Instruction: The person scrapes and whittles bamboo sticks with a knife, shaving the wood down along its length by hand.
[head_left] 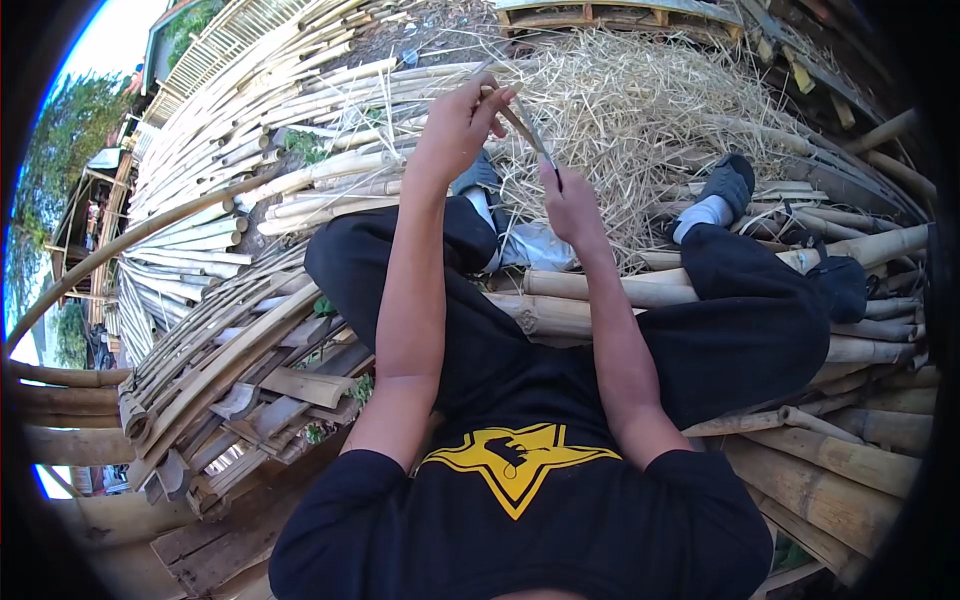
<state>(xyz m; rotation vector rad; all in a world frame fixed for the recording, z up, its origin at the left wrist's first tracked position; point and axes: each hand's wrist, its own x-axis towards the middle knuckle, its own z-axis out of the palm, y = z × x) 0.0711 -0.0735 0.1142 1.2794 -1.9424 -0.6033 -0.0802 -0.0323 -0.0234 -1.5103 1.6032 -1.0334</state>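
Observation:
Out in front of my body, my left hand pinches a thin bamboo strip that slants down toward the right. My right hand is closed round the dark handle of a knife, its blade pointing up and lying along the strip. The two hands are a short way apart, the left one higher. Behind and below them spreads a heap of pale bamboo shavings. A whitish plastic bag lies beneath the hands, between my legs.
I sit on stacked bamboo poles, legs apart, with a shoe at the right by the shavings. Many split bamboo lengths cover the ground to the left. A long curved pole crosses the left side. Bamboo offcuts lie beside my left leg.

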